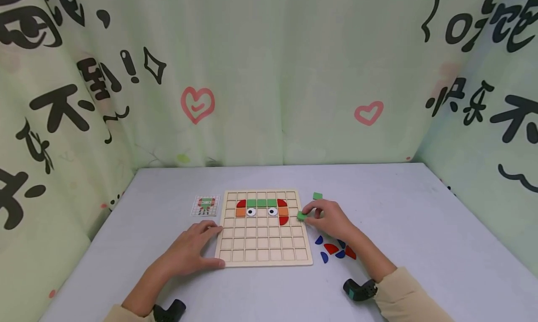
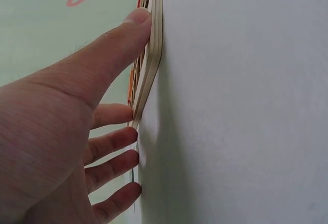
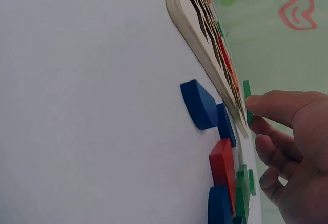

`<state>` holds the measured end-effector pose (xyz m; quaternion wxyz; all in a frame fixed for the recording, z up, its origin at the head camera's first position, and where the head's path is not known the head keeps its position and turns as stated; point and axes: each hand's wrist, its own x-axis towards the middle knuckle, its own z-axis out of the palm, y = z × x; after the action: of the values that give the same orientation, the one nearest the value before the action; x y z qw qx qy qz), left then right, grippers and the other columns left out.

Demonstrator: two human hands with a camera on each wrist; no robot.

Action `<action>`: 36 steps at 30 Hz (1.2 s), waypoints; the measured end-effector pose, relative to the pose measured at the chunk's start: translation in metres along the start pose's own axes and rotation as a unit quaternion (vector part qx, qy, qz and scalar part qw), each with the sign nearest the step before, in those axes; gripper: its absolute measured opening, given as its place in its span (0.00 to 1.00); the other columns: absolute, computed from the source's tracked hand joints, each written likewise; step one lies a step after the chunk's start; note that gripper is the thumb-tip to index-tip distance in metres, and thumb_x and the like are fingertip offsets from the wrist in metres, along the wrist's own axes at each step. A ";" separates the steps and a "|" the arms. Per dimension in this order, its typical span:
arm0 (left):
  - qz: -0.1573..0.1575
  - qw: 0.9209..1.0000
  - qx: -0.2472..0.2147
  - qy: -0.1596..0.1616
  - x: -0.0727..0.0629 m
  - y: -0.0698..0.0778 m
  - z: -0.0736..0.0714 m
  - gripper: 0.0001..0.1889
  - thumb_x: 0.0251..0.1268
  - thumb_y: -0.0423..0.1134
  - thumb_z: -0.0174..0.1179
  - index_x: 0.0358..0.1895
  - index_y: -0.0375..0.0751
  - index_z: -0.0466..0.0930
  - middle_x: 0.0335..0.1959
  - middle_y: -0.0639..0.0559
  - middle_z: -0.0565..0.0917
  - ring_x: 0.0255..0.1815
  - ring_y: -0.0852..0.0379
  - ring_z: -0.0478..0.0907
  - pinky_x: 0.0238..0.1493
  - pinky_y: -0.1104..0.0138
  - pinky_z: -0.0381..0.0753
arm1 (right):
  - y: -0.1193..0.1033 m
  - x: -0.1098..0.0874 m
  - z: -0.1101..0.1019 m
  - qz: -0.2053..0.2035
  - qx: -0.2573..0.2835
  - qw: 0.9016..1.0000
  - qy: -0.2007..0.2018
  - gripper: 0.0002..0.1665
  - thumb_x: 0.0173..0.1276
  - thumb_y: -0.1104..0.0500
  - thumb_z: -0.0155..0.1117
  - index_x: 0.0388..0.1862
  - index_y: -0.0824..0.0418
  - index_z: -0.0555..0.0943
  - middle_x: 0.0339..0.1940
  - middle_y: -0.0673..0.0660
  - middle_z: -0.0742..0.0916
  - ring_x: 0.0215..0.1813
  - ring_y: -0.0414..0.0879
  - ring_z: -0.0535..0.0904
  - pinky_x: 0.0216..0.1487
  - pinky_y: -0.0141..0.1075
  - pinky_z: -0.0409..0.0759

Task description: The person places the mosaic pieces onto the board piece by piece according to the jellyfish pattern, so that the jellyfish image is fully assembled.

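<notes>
At the left, the left hand [image 1: 190,248] rests against the grid board [image 1: 263,242], its grip released: the thumb touches the near left corner and the fingers reach the left edge. A black device [image 1: 170,311] sits at that wrist. Beyond the hand, just left of the board, lies a picture card [image 1: 206,205] showing a figure on a grid. The board lies flat on the tabletop [image 1: 265,294], its far rows holding red, green and orange pieces and two eye pieces [image 1: 251,212]. At the board's right edge, the right hand [image 1: 333,220] pinches a green piece [image 1: 301,216] in its grip, between thumb and finger. Beyond this hand lies a loose green square [image 1: 317,196]; nearer, right of the board, blue pieces [image 1: 324,257] and red wedges [image 1: 331,248] lie scattered. A second device [image 1: 360,290] sits at the right wrist.
</notes>
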<state>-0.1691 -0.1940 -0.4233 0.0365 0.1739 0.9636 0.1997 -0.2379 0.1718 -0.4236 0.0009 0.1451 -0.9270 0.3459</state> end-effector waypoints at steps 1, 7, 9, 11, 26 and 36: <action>0.000 1.000 0.000 0.000 0.000 0.000 0.000 0.44 0.44 0.62 0.72 0.67 0.46 0.71 0.64 0.50 0.71 0.65 0.49 0.68 0.64 0.49 0.69 | -0.001 0.001 0.002 -0.002 0.001 1.000 -0.003 0.09 0.61 0.62 0.69 0.41 0.55 0.85 0.34 0.52 0.83 0.34 0.44 0.71 0.26 0.28 0.71; 0.000 1.000 0.001 0.000 0.000 -0.001 0.001 0.44 0.44 0.62 0.72 0.67 0.47 0.71 0.64 0.51 0.71 0.65 0.50 0.68 0.64 0.50 0.69 | -0.010 0.004 0.009 -0.007 0.016 1.000 -0.019 0.08 0.61 0.61 0.69 0.40 0.54 0.85 0.36 0.52 0.83 0.34 0.45 0.71 0.25 0.29 0.69; 0.000 1.000 0.000 0.001 0.000 -0.001 0.001 0.44 0.44 0.62 0.72 0.66 0.47 0.72 0.64 0.51 0.71 0.64 0.50 0.68 0.63 0.50 0.69 | -0.012 0.005 0.010 -0.005 0.019 0.999 -0.025 0.08 0.61 0.61 0.70 0.40 0.54 0.85 0.35 0.51 0.83 0.35 0.44 0.71 0.25 0.30 0.69; 0.001 1.000 -0.001 0.001 0.000 -0.001 0.001 0.44 0.44 0.62 0.72 0.66 0.47 0.72 0.64 0.51 0.71 0.64 0.50 0.68 0.63 0.50 0.69 | -0.014 0.006 0.012 -0.006 0.020 0.999 -0.026 0.08 0.61 0.61 0.70 0.40 0.53 0.85 0.34 0.51 0.82 0.35 0.44 0.71 0.25 0.30 0.69; -0.003 1.000 -0.002 0.001 0.001 0.000 0.002 0.44 0.43 0.61 0.73 0.67 0.47 0.71 0.64 0.51 0.71 0.64 0.50 0.68 0.64 0.50 0.69 | -0.025 0.014 0.027 -0.046 0.030 0.998 -0.035 0.08 0.59 0.63 0.71 0.37 0.55 0.86 0.35 0.51 0.84 0.32 0.42 0.72 0.28 0.29 0.71; -0.002 1.000 0.006 0.004 0.001 0.000 0.001 0.44 0.44 0.61 0.73 0.66 0.46 0.72 0.64 0.51 0.71 0.64 0.50 0.68 0.63 0.49 0.69 | -0.032 0.018 0.031 -0.076 0.036 0.996 -0.039 0.06 0.58 0.65 0.71 0.35 0.56 0.87 0.38 0.51 0.86 0.33 0.42 0.73 0.32 0.29 0.73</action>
<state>-0.1697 -0.1935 -0.4244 0.0324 0.1720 0.9652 0.1945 -0.2438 0.1240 -0.4248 -0.0143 0.2289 -0.8996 0.3717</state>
